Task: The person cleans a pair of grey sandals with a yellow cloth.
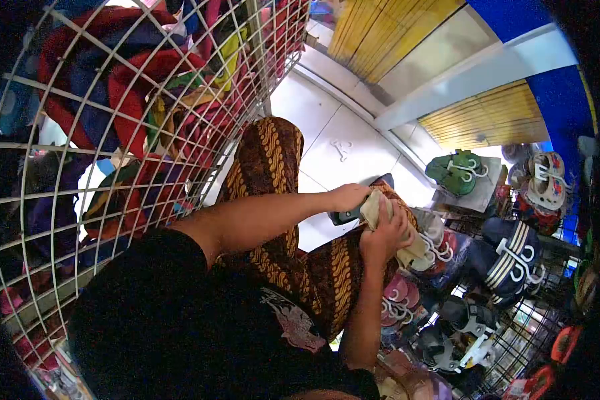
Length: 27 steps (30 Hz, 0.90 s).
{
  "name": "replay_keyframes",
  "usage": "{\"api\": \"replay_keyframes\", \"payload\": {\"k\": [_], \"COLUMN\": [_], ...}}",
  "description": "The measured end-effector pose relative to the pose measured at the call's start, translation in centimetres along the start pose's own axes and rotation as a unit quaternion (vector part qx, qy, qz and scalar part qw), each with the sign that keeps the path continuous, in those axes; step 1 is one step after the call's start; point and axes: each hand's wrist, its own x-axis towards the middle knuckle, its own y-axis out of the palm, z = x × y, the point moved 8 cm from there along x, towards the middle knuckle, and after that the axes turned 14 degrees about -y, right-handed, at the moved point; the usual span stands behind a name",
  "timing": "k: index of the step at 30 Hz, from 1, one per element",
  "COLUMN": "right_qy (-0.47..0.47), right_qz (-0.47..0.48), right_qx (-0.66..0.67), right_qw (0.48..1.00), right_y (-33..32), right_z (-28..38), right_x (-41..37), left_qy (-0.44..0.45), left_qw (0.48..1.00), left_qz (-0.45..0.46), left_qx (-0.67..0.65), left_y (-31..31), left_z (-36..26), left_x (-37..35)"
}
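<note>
My left hand [350, 197] and my right hand [383, 235] meet over my knees, which are covered by brown patterned trousers [267, 167]. Both hands grip a pale beige sandal [375, 208], and its lower end pokes out below my right hand. My left hand pinches the top edge while my right hand wraps around the middle. A dark object [343, 215] lies just under my left hand; what it is I cannot tell.
A white wire grid rack [113, 147] stuffed with red, blue and yellow items fills the left. To the right, displayed sandals: a green pair [457, 172], navy striped ones [513, 253], pink ones [400, 300], black ones [467, 320]. White tiled floor [333, 133] lies ahead.
</note>
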Motion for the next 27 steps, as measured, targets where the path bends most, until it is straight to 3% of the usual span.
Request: {"api": "replay_keyframes", "payload": {"k": [1, 5, 13, 16, 17, 22, 23, 27], "right_qy": [0.005, 0.014, 0.007, -0.009, -0.014, -0.007, -0.007, -0.009], "right_qz": [0.016, 0.039, 0.014, 0.008, 0.005, -0.062, -0.087, -0.054], "right_qx": [-0.001, -0.008, 0.009, 0.014, 0.014, 0.035, 0.057, 0.035], "right_qw": [1.0, 0.999, 1.0, 1.0, 1.0, 0.997, 0.995, 0.998], "right_y": [0.1, 0.5, -0.2, -0.2, -0.2, -0.4, -0.5, -0.1], "right_z": [0.0, 0.2, 0.4, 0.3, 0.1, -0.9, -1.0, -0.7], "right_x": [0.1, -0.1, 0.0, 0.0, -0.1, -0.9, -1.0, -1.0], "left_qy": [0.028, 0.002, -0.006, 0.036, -0.021, 0.024, -0.062, -0.053], "left_qw": [0.999, 0.999, 0.996, 0.996, 0.999, 0.999, 0.995, 0.992], "left_qz": [-0.005, -0.004, -0.015, -0.031, -0.024, -0.044, -0.002, -0.11], "left_qx": [0.028, 0.052, 0.083, 0.079, -0.013, -0.018, -0.074, -0.003], "left_y": [-0.1, 1.0, -0.3, -0.2, -0.2, -2.8, -4.6, -5.4], "left_z": [-0.7, 0.5, -0.4, -0.4, 0.8, -2.8, -4.5, -3.3], "left_x": [-0.3, 0.8, -0.1, 0.2, 0.6, -2.1, -3.6, -2.7]}}
